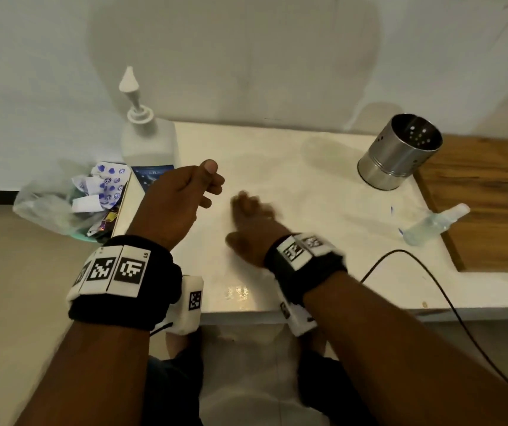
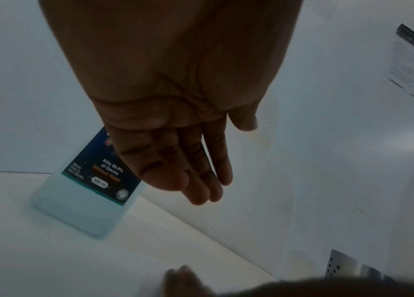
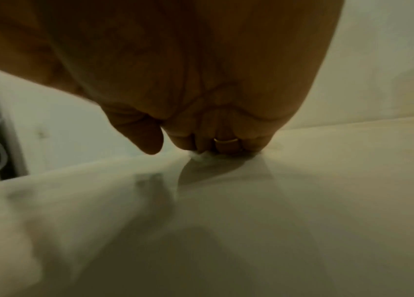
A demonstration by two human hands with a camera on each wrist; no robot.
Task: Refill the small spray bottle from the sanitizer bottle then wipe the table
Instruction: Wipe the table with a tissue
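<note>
The large sanitizer pump bottle (image 1: 148, 139) stands at the back left of the white table (image 1: 308, 229); its blue label (image 2: 99, 174) shows in the left wrist view. The small clear spray bottle (image 1: 434, 224) lies on its side at the right, against the wooden board. My left hand (image 1: 197, 186) hovers in front of the sanitizer bottle, fingers (image 2: 195, 170) relaxed and holding nothing. Blurred by motion, my right hand (image 1: 252, 207) is down on the table's middle. Its curled fingers (image 3: 226, 142) press a small white wad (image 3: 199, 157) onto the surface.
A perforated steel cup (image 1: 400, 152) stands at the back right beside a wooden board (image 1: 486, 198). A plastic bag of wrappers (image 1: 71, 201) sits off the table's left edge. A black cable (image 1: 431, 281) crosses the front right corner. A wet sheen (image 1: 237, 293) marks the front edge.
</note>
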